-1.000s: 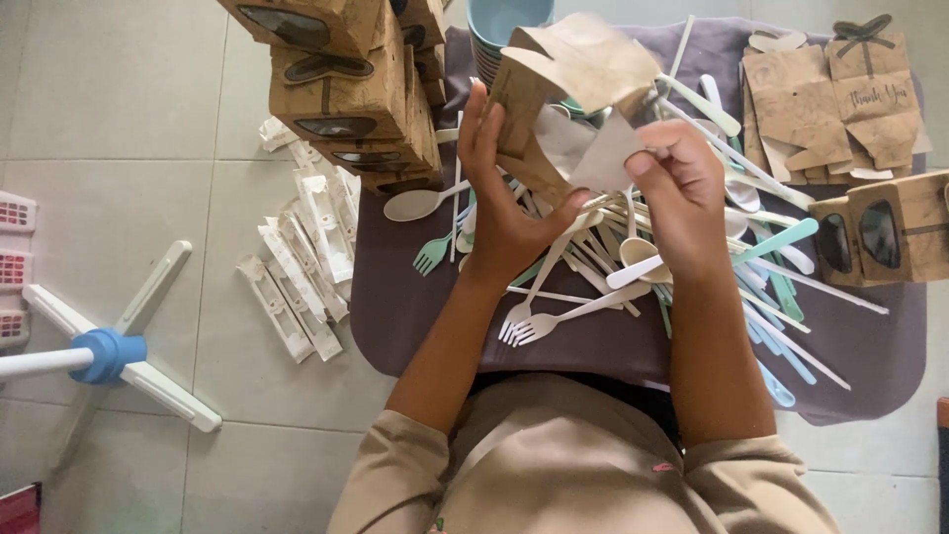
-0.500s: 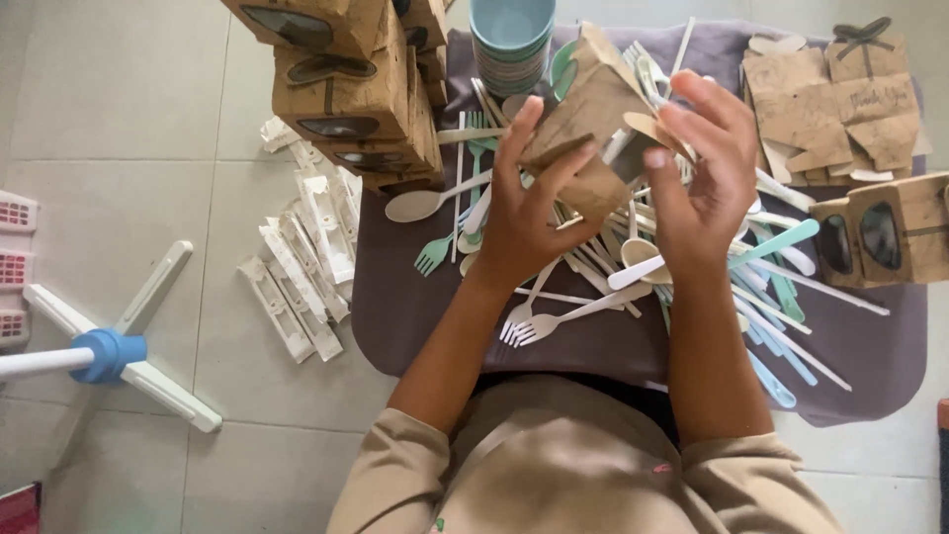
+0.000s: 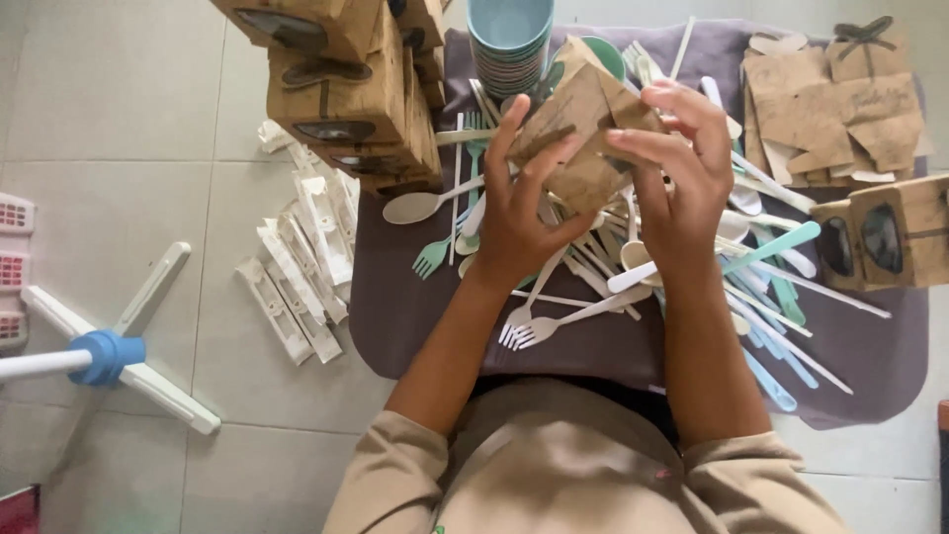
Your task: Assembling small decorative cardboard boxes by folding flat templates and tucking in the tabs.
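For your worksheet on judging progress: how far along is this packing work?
Done: closed brown boxes stacked at the upper left. In hand: left hand and right hand hold one brown box. Left: loose cutlery and flat box blanks on the mat.

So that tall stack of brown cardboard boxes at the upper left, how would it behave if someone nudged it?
The stack of brown boxes looks apt to tip: it is several boxes high and stacked unevenly. The boxes seem light, being thin windowed card. It would probably fall onto the white packets or the cutlery pile beside it.
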